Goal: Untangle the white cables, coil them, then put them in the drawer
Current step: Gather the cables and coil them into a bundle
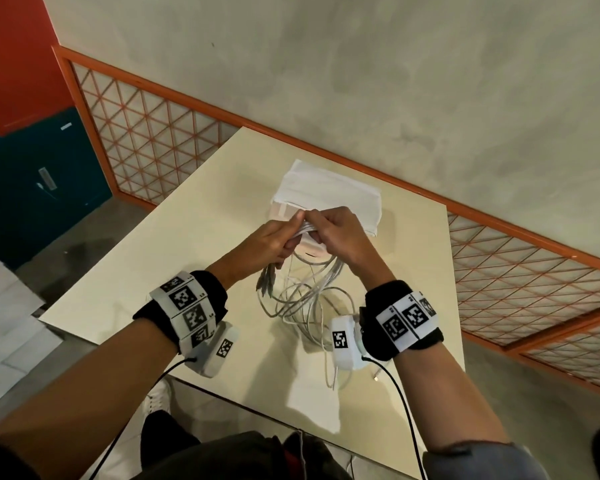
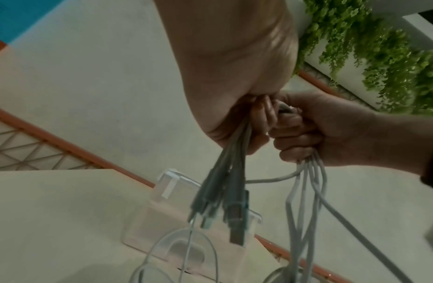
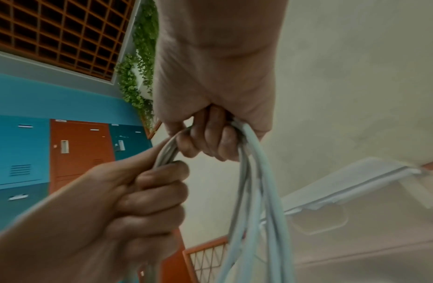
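Note:
Several white cables point(image 1: 303, 292) hang in loops from both hands over the cream table point(image 1: 153, 271). My left hand point(image 1: 274, 240) grips the bundle near its plug ends point(image 2: 232, 214), which dangle below the fist. My right hand point(image 1: 336, 233) is curled round the same cables point(image 3: 254, 191) just beside it; the strands drop from it toward the table. Both fists are held close together, above a clear plastic drawer box point(image 1: 329, 199). The drawer's front with its handle point(image 2: 184, 250) shows below the plugs in the left wrist view. A loose cable end point(image 1: 329, 368) lies on the table near me.
An orange lattice railing point(image 1: 160, 140) runs behind the table along a grey wall. Teal and orange lockers point(image 1: 32, 168) stand at the left. A small connector point(image 1: 376, 377) lies near the table's front edge. Black wires run from both wrist cameras.

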A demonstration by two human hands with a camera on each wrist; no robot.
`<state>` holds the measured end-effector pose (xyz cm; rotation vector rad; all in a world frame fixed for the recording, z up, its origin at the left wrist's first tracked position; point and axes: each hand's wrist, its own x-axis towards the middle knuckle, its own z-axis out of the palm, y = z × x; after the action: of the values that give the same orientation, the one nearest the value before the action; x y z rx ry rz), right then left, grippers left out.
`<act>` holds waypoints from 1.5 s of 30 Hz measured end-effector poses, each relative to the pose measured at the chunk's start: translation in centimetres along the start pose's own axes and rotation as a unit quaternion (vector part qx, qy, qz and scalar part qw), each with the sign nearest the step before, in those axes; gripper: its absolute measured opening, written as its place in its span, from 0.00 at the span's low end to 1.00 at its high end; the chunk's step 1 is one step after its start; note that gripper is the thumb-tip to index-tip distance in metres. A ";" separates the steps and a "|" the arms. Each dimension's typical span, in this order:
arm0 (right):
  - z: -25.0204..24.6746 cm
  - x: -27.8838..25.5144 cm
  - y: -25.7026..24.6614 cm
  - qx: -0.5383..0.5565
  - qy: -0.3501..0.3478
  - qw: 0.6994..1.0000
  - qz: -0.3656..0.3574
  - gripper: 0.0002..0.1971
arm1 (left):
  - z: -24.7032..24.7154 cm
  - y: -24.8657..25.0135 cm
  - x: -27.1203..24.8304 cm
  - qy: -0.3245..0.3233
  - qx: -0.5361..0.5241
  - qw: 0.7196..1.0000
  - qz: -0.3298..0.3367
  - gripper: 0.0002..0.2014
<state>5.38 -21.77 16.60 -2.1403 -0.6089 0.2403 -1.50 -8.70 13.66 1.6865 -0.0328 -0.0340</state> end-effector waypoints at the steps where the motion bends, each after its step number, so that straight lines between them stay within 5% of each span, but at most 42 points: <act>1: -0.4 0.0 0.1 0.005 -0.001 1.000 -0.002 0.24 | 0.1 0.1 -0.1 -0.011 -0.007 1.000 0.001 0.24; 8: -0.3 -0.6 2.0 0.303 -0.081 0.948 0.052 0.32 | 0.2 2.8 0.6 0.057 -0.077 0.993 0.067 0.22; 17: 2.8 -2.3 3.6 0.310 -0.101 0.941 0.089 0.30 | -0.4 3.4 1.0 0.095 -0.101 0.987 0.075 0.23; 27: 3.0 -1.4 2.0 0.334 0.004 0.935 0.121 0.26 | 0.6 0.9 1.1 0.056 -0.047 0.997 0.035 0.14; 37: 2.5 -0.9 1.2 0.255 -0.030 0.958 0.128 0.35 | 1.6 -0.3 1.9 0.094 -0.048 0.994 0.035 0.13; 45: 1.5 -1.0 0.4 0.292 -0.064 0.943 0.145 0.23 | 2.7 -0.2 2.4 0.125 -0.060 0.990 0.039 0.13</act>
<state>4.12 -21.44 15.29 -1.6315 -0.2416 0.6422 0.82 -11.48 13.11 1.5564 0.0902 0.2298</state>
